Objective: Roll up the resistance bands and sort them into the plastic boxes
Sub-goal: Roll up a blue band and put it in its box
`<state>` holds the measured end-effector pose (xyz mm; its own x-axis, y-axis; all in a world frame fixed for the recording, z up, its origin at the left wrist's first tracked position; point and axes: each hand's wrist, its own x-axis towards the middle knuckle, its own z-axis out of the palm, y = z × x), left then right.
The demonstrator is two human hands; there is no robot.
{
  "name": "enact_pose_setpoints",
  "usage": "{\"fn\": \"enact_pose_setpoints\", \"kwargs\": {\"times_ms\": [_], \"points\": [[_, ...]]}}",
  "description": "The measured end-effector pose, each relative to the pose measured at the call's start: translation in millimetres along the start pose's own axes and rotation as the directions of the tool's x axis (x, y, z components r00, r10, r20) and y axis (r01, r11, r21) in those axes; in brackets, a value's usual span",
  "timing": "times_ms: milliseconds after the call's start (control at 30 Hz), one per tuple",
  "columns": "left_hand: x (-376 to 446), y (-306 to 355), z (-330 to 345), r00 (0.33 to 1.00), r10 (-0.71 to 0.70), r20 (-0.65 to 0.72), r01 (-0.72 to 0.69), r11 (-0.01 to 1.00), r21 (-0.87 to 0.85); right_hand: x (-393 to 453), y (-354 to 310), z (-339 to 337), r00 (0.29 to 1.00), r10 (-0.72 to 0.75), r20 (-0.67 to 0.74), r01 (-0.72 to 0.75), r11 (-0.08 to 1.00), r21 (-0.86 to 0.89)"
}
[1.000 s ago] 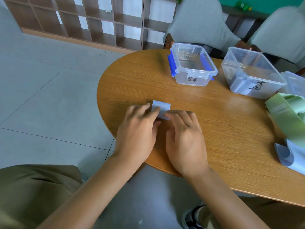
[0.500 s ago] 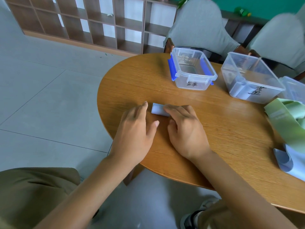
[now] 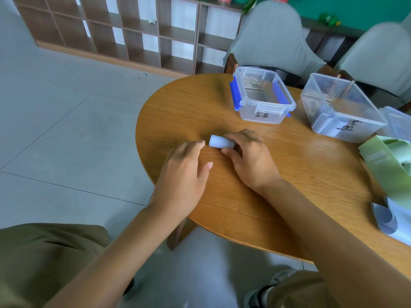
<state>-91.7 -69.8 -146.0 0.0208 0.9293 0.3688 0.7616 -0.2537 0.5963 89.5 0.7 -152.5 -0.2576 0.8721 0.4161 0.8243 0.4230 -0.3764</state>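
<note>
Roll (image 3: 221, 142) half hidden by right hand (image 3: 251, 158) | right fingers curled around it | left hand (image 3: 184, 172) flat, fingers loose on counter (image 3: 289, 185)

Box with blue clips (image 3: 262, 101), 12 o'clock on the table: handwritten black characters on its near wall, not legible. Clear box (image 3: 342, 112), 2 o'clock: larger handwritten black characters on near wall, not legible. Green band (image 3: 382, 161), 3 o'clock: pale printed patch, unreadable.

Bare tabletop (image 3: 178, 112) left of the clip-lid box (image 3: 262, 101), boxes behind.
</note>
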Motion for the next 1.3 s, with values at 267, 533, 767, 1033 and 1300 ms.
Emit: {"fn": "enact_pose_setpoints", "kwargs": {"times_ms": [267,533,767,1033,1300], "points": [[5.0,-2.7,3.2,0.982,0.171,-0.074,-0.168,0.985,0.041,-18.7,-22.8,-7.1,0.975,-0.210,-0.077,0.198,0.970,-0.143],[-3.0,7.7,-1.6,0.952,0.252,-0.174,-0.247,0.968,0.053,-42.1,-38.2,-45.1,0.972,-0.234,-0.031,0.233,0.972,-0.040],[-8.8,12.1,4.1,0.972,0.230,-0.052,-0.233,0.968,-0.089,-57.8,-36.4,-64.0,0.979,-0.203,-0.015,0.203,0.979,0.021],[-14.2,9.5,10.5,0.973,0.182,0.140,-0.150,0.965,-0.214,-67.6,-30.2,-60.2,0.981,-0.193,0.008,0.193,0.980,0.052],[-11.6,4.8,13.9,0.971,0.224,0.085,-0.210,0.966,-0.150,-74.2,-29.0,-46.9,0.951,-0.287,-0.114,0.274,0.955,-0.117]]}}
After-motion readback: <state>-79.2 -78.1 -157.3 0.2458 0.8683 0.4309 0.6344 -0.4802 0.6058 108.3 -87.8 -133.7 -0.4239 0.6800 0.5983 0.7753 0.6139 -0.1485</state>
